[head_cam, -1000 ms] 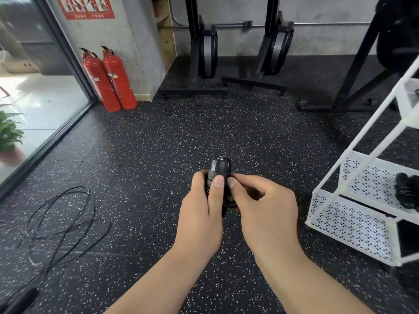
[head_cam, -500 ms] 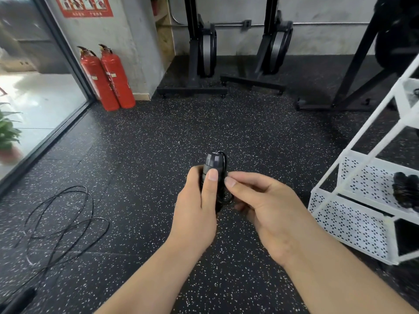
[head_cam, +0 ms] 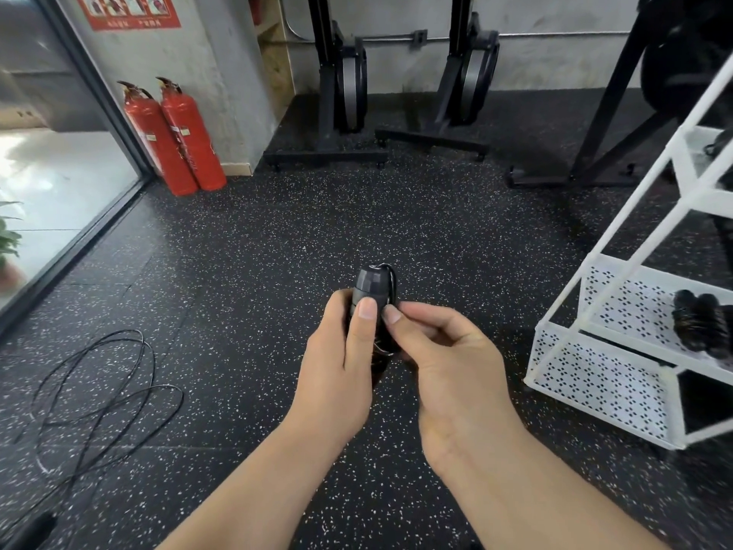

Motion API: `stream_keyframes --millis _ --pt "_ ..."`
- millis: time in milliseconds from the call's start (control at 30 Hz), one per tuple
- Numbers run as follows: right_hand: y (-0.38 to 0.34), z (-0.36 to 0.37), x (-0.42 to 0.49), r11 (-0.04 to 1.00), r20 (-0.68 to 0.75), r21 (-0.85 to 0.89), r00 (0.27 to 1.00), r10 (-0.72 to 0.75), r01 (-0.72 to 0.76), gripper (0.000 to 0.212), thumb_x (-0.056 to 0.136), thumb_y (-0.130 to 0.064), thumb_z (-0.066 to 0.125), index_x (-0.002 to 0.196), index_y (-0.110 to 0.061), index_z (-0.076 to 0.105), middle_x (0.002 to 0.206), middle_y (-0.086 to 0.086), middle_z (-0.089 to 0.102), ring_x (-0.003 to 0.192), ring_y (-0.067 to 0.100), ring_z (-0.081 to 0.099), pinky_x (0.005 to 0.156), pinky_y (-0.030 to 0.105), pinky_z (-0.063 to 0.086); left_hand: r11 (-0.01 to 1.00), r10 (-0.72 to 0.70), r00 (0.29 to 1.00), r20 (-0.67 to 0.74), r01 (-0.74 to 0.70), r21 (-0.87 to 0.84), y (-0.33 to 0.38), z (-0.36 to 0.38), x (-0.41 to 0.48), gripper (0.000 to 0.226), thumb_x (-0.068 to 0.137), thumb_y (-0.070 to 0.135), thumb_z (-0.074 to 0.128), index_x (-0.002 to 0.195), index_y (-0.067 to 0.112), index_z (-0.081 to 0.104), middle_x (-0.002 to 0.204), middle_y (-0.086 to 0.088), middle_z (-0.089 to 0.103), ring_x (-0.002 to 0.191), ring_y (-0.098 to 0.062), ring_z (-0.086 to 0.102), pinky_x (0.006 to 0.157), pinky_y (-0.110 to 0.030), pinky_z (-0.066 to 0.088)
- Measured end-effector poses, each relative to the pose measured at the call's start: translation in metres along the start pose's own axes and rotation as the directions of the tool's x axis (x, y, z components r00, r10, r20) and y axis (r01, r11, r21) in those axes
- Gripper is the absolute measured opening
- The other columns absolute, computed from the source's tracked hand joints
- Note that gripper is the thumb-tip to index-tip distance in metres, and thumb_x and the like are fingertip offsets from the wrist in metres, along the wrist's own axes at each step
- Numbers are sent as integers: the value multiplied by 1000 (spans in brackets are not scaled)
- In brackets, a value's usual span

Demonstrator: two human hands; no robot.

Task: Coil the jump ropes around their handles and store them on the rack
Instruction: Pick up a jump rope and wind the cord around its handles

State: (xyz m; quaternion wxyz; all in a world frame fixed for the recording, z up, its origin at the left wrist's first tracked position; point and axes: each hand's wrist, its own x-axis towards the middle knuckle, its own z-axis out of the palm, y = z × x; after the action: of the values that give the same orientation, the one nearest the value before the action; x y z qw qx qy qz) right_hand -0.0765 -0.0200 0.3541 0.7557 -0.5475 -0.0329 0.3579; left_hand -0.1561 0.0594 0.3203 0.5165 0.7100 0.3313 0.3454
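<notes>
2 red fire extinguishers point(head_cam: 178, 140) upright, side by side, touching grey pillar point(head_cam: 222, 73), red sign point(head_cam: 129, 9) above. 2 black exercise machines point(head_cam: 341, 85) stood on end at back wall. Potted plant point(head_cam: 8, 236) behind glass point(head_cam: 59, 172), far left. Floor point(head_cam: 277, 252): black speckled rubber.

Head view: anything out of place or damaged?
Only the loose jump rope: it lies in tangled loops on the floor at left, uncoiled, unlike the wound bundle on the rack. The left hand and right hand grip another wound rope. No damage.
</notes>
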Motion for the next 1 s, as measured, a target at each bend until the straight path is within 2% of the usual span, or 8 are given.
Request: stream_keyframes --millis 233,333,400,600,700,800,933,1000 --pt "-9 -3 13 1000 68 -3 998 -8 8 25 70 -16 91 93 -15 82 87 5 77 79 13 70 81 30 55 997 3 999 -47 -6 -71 -1 2 1 39 103 67 40 108 35 61 93 6 72 83 -24 70 75 -60 60" --pt "-14 -4 16 999 191 -51 981 27 -18 35 62 -22 90 96 -16 82 86 5 75 86 19 70 87 39 54 998 5 998 -57 -8 -63 1 -1 3 37 104 61 38 107 33 61 93 11 71 81 -8 65 74 -41 56" --pt "-16 -4 15 997 213 -79 976 43 -26 35 65 -20 91 99 -15 82 84 3 74 85 18 70 87 40 54 999 3 999 -48 -5 -51 -1 -3 3 36 106 61 37 106 35 61 94 11 71 81 -7 63 75 -43 56" --pt "-6 3 -3 994 106 -40 990 -94 99 16 84 -5 87 93 -12 76 67 -7 66 65 4 61 65 17 53 994 7 999 -52 -12 -106 5 2 0 41 101 58 36 105 25 61 92 18 72 79 4 63 71 -15 48" --pt "1 6 -9 983 54 -33 982 -179 181 15 85 -1 86 90 -9 74 63 -9 64 61 1 58 61 12 50 991 -2 997 -75 -8 -134 6 6 -2 44 102 60 37 101 23 61 89 17 72 78 3 64 69 -13 47" --pt "3 9 -11 970 30 -54 972 -234 235 18 85 -4 87 83 -17 75 66 -10 65 63 2 57 62 14 49 977 -39 997 -70 24 -211 6 11 -3 44 107 58 40 100 20 61 83 11 69 75 -3 61 67 -21 51" --pt "4 12 -13 971 32 -61 973 -230 232 18 85 -4 87 80 -18 76 69 -8 66 66 4 58 65 15 50 959 -60 998 -30 49 -279 2 9 -4 42 108 55 41 102 20 64 96 -13 70 87 -27 65 82 -55 56" --pt "3 11 -12 979 33 -49 980 -197 198 17 85 -5 87 80 -18 77 69 -6 67 67 6 58 65 18 51 961 -58 998 -14 52 -272 2 8 -4 47 110 54 39 107 15 66 100 -16 74 92 -37 71 84 -53 59"
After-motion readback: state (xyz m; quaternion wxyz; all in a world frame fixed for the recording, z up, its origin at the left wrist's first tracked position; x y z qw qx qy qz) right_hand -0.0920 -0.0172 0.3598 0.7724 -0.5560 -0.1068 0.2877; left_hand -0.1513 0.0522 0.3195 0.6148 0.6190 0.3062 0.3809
